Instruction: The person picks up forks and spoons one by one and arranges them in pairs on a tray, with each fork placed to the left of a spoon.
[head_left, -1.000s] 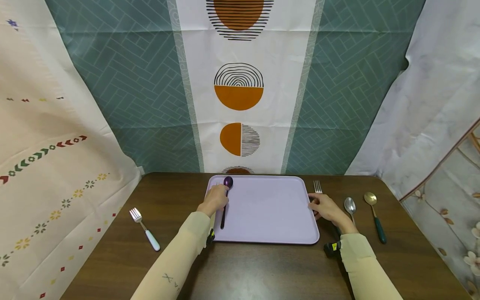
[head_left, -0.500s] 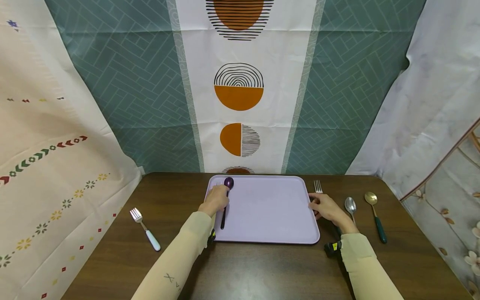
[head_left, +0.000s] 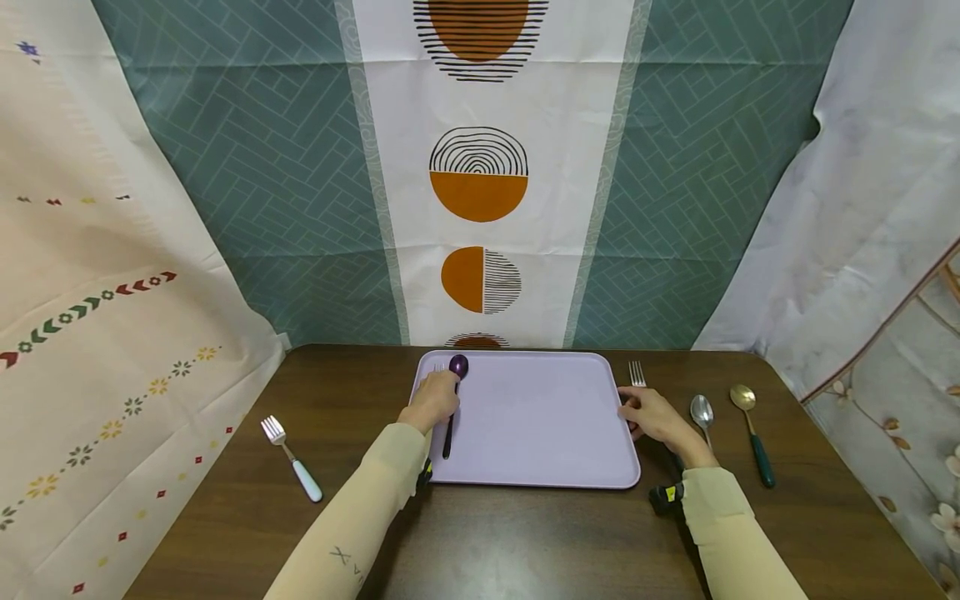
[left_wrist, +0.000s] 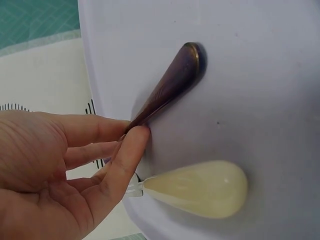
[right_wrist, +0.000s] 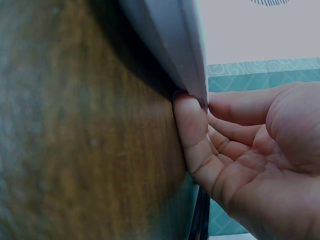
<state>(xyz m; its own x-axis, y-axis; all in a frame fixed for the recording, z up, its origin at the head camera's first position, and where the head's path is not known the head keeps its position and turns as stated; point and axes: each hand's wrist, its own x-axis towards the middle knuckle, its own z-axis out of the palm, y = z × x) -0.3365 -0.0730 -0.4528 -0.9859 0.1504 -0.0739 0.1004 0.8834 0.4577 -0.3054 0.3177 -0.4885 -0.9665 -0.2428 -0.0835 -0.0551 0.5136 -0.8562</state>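
A dark purple spoon [head_left: 458,365] lies along the left side of the lilac tray [head_left: 540,417], bowl toward the back. My left hand [head_left: 432,398] pinches its handle [left_wrist: 172,85] between thumb and fingers. Beside it on the tray is a fork with a cream handle [left_wrist: 205,190]; in the head view its tines [head_left: 439,367] show just past my hand. At the tray's right rim, my right hand [head_left: 651,414] grips the edge, and the right wrist view has the fingers [right_wrist: 192,122] curled around that rim [right_wrist: 192,60].
On the brown table [head_left: 525,542], a fork with a pale handle [head_left: 291,457] lies at the left. To the right are another fork [head_left: 637,374], partly hidden by my right hand, a silver spoon [head_left: 702,412] and a gold spoon with a green handle [head_left: 753,437]. Patterned cloths [head_left: 300,167] hang behind.
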